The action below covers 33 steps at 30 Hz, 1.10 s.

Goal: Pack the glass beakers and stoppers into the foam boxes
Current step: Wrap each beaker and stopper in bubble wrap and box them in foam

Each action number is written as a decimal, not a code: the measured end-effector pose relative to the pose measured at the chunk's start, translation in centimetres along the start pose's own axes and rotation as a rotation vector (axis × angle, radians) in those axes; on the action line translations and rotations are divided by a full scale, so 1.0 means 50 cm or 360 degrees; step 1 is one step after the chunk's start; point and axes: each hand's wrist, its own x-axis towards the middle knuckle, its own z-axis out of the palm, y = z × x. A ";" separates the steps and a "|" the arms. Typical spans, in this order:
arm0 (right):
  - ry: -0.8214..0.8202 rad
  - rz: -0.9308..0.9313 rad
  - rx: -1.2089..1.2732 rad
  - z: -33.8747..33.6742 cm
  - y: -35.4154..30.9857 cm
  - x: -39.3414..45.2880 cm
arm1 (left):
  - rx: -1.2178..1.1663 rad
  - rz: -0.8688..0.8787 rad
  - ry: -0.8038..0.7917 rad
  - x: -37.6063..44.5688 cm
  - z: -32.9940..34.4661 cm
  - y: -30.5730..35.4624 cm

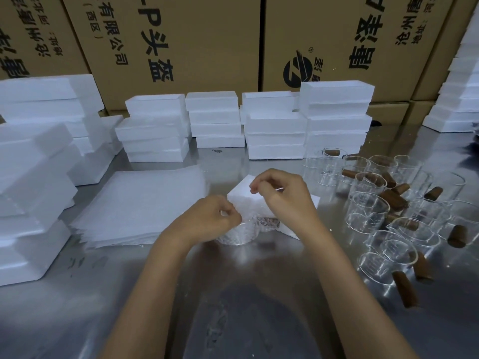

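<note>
Two hands are working over a shiny bench [259, 294]. The left hand [212, 218] is pinching a thin wrap [237, 235] with curled fingers [229, 213]. A beaker [234, 233] is lying in that wrap, just under the fingers. The right hand [282, 195] is pinching the wrap's other end over an open foam box [239, 194]. Right of the fingers, more beakers [368, 211] and brown stoppers [392, 199] are sitting mixed together. Left of them, foam sheets [140, 206] are lying flat. Past the fingers, foam boxes [274, 133] are standing in stacks before cartons [181, 47].

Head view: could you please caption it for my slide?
Both hands wrap a beaker in foam sheet beside a foam box.
</note>
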 end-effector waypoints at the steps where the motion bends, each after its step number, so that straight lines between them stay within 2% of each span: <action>1: -0.0030 0.0001 0.0012 -0.002 -0.002 -0.001 | 0.0034 0.0000 -0.0001 0.002 0.001 -0.002; 3: -0.0151 0.0019 -0.0047 0.002 -0.002 -0.004 | 0.0075 0.0028 -0.0004 0.003 0.001 -0.003; 5: -0.0313 0.0002 -0.0311 0.012 0.007 -0.006 | 0.0078 0.0072 0.0035 -0.001 -0.002 0.005; 8: -0.0482 -0.0093 -0.0812 0.023 0.024 -0.011 | -0.0068 0.0120 0.0306 -0.009 -0.019 0.013; 10: -0.0514 -0.0145 -0.0917 0.026 0.030 -0.015 | -0.0204 0.0173 0.0433 -0.010 -0.028 0.014; 12: -0.0548 -0.0179 -0.0960 0.026 0.032 -0.015 | -0.0210 0.0243 0.0379 -0.011 -0.023 0.015; 15: -0.0487 -0.0078 -0.0812 0.023 0.030 -0.011 | -0.0085 0.0225 0.0201 -0.003 -0.002 0.011; 18: -0.0225 -0.0031 -0.0513 0.021 0.023 -0.004 | 0.0028 0.0107 0.0034 0.006 0.010 0.000; 21: 0.0001 0.0008 -0.0308 0.013 0.017 0.002 | 0.0095 0.0092 -0.0022 0.012 0.013 -0.008; 22: 0.0007 0.0006 -0.0343 0.009 0.019 0.002 | 0.0103 0.0092 -0.0020 0.013 0.012 -0.008; 27: -0.0279 0.0004 -0.0502 0.008 0.030 -0.004 | 0.0088 0.0168 0.0189 0.004 0.000 0.009; 29: -0.0325 0.0012 -0.0516 0.011 0.027 -0.004 | 0.0042 0.0152 0.0159 -0.002 0.001 0.014; 31: -0.0247 0.0073 -0.0336 0.006 0.021 0.000 | 0.0132 0.0093 0.0034 -0.004 0.006 0.013; 33: 0.0006 0.0104 -0.0282 -0.010 0.028 0.009 | 0.0212 0.0072 -0.0058 -0.004 0.013 0.009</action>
